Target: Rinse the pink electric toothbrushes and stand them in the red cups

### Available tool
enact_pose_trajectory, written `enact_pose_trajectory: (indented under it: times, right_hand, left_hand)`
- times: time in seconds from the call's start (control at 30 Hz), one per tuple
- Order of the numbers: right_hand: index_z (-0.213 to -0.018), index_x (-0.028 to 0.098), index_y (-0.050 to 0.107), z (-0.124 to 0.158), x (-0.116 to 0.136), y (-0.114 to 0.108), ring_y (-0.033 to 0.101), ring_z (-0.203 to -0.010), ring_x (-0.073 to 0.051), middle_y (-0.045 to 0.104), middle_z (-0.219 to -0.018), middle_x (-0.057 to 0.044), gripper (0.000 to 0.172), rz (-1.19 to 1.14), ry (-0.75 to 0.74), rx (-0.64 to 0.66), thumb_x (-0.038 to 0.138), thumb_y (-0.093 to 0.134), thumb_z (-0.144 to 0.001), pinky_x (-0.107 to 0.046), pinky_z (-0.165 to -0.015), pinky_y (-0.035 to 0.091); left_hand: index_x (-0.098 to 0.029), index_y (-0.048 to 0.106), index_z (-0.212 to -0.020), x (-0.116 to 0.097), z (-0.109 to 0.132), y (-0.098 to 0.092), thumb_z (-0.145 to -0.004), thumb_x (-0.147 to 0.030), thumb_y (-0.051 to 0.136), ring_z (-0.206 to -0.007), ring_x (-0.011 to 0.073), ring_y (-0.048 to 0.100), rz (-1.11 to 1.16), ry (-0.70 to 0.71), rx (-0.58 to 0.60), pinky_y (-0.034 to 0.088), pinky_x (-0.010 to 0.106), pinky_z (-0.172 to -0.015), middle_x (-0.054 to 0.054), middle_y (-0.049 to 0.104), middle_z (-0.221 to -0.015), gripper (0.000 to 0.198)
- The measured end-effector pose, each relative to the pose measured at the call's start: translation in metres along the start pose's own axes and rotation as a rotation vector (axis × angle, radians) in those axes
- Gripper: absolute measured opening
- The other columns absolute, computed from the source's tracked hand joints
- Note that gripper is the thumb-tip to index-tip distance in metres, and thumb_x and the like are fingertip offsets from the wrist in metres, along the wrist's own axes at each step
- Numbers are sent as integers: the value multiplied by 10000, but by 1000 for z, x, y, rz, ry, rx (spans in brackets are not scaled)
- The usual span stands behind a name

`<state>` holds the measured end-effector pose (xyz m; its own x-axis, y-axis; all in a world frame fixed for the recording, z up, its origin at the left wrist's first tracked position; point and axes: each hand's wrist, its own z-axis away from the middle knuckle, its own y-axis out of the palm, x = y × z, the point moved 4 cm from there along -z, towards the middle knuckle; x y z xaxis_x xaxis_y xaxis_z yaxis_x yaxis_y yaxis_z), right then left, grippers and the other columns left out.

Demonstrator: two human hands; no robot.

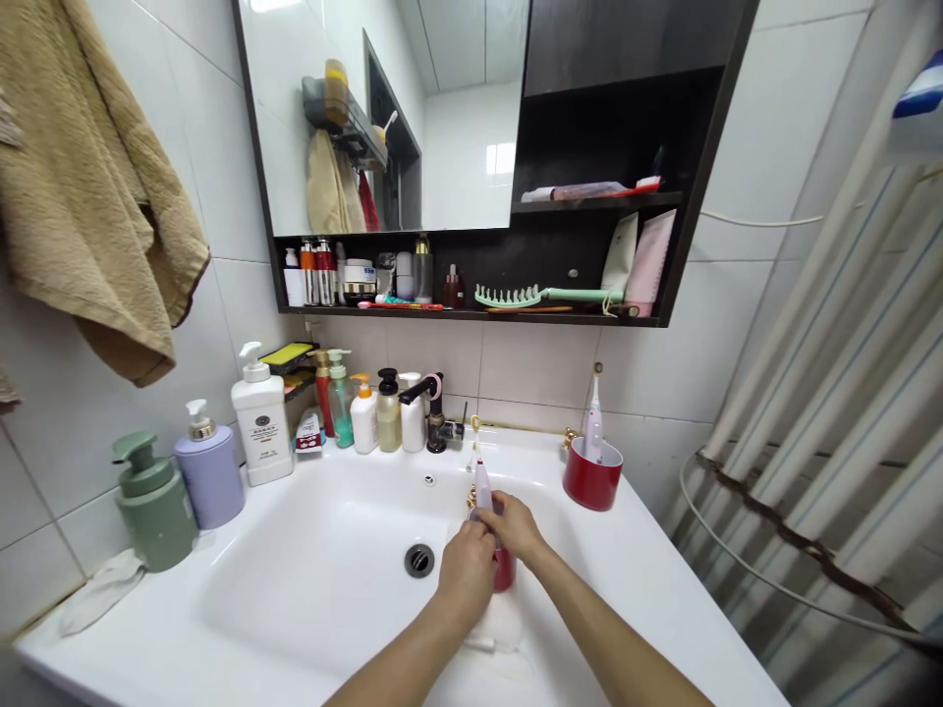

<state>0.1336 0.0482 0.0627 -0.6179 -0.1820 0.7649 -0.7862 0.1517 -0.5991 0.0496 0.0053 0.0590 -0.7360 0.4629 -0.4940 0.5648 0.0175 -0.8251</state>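
Right hand (516, 525) holds toothbrush (481, 481), left hand (466, 570) seemingly grips red cup (505, 571).

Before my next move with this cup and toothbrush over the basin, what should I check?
1. Grip: left hand and right hand both close on the red cup: ok.
2. Toothbrush stands upright in that cup: ok.
3. Cup is over the basin, not the rim: ok.
4. Drain is uncovered: ok.
5. Faucet shows no visible stream: ok.
6. Contents of the cup are hidden by the hands: cannot tell.
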Motion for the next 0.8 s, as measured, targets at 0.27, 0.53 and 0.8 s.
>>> enact_pose_trajectory:
  times: [0.27,0.53,0.8]
  right_hand:
    - [-775,166,437,10,42,-46,481,-660,-145,518,-711,-28,229,-131,-63,-215,358,340,-696,-244,-582,367]
    - [-799,165,448,67,44,-32,442,-507,-113,450,-527,30,222,-288,72,103,337,372,-681,-229,-495,350]
    - [-785,178,376,79,31,1,358,-365,-49,402,-547,48,222,-512,299,441,371,305,-703,-184,-338,302]
  left_hand:
    - [-159,489,-812,14,-9,-31,-663,-216,397,-841,147,441,626,-61,-393,318,280,-765,56,511,-860,184]
    - [-128,445,-802,-4,-25,-23,-651,-350,435,-664,147,536,1642,-251,-113,379,286,-654,58,557,-693,268]
    - [-118,464,-647,23,-25,-20,-588,-202,519,-570,119,547,1731,-452,-235,386,233,-634,28,562,-561,116]
